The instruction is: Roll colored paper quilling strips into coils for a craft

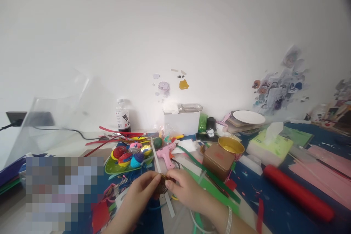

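- Left hand (146,185): nearly closed, pinching a brown piece (161,188).
- Right hand (183,188): curled, gripping the piece's opposite edge.
- Glue gun (165,155): pink, just beyond both hands.

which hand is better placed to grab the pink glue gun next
Probably the right hand: the pink glue gun lies just ahead, its handle on that side. The left hand sits farther from that handle; both hold the small dark piece.

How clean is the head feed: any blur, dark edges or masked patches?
Head view: soft, fairly even light on the wall; red roll looks smeared; top right corner is dark; a pixelated block masks part of the lower left; the small brown item between left hand and right hand lacks fine detail.
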A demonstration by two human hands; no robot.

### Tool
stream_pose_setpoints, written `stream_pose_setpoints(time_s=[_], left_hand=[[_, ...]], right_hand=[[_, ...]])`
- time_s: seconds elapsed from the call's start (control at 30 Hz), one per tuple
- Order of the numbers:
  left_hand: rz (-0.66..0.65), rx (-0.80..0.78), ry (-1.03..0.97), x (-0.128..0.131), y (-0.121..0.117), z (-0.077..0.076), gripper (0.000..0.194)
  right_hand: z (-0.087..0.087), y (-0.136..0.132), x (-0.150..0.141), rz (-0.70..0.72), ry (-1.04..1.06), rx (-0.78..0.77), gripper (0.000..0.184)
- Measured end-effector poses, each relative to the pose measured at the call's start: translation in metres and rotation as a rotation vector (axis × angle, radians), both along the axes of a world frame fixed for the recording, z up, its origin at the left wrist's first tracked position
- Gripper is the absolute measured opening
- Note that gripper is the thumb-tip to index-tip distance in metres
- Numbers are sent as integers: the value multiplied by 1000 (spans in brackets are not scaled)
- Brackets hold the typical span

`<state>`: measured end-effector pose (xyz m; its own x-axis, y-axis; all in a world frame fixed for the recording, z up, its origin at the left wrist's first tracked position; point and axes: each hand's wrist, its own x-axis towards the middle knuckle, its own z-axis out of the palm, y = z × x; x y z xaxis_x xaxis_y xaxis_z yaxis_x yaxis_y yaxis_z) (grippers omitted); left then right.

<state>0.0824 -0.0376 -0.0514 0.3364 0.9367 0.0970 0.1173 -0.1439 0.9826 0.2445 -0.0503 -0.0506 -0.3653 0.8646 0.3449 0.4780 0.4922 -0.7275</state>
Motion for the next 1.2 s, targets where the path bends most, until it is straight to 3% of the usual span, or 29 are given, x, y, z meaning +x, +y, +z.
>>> stream_pose_setpoints(time_s=[0.43, 0.67, 1.2], left_hand=[[-90, -115, -144, 5, -5, 3, 35], [-49, -147, -197, 5, -11, 9, 29], [-114, -135, -234, 6, -10, 12, 33]], right_hand=[[10, -5, 1, 73, 150, -154, 16], [8, -4, -1, 66, 176, -176, 12], [9, -3, 0, 69, 173, -12, 22]])
